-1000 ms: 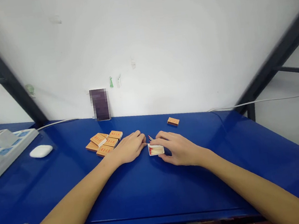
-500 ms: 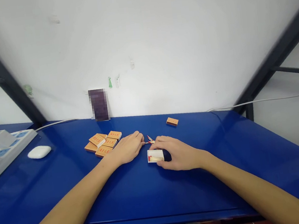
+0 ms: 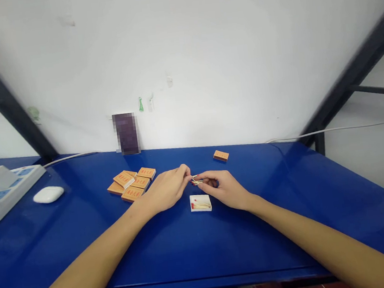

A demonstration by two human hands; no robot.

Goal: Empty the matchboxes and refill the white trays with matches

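Working over the blue desk [image 3: 198, 250], we had a few loose matches [image 3: 197, 181] between our hands, just beyond a white tray [image 3: 203, 197] that lay flat and open, with more matches [image 3: 201, 205] inside, red heads to the left. Our left hand [image 3: 172, 188] had its thumb and fingertips drawn together at the left ends of the loose ones; we could not tell whether it pinched any. Our right hand [image 3: 227, 190] curved in from the other side, thumb and forefinger a little apart around the sticks, and how firmly they pressed did not show. We judged the sticks very light, stiff and easy to snap, best taken lightly by the middle of the wood, clear of the heads. The tray looked like thin card, apt to slide at a nudge and to dent if squeezed, so its short end walls seemed the better hold. Orange matchboxes [image 3: 133, 193] lay piled beside our left wrist, and a lone orange box [image 3: 221, 155] sat farther back.
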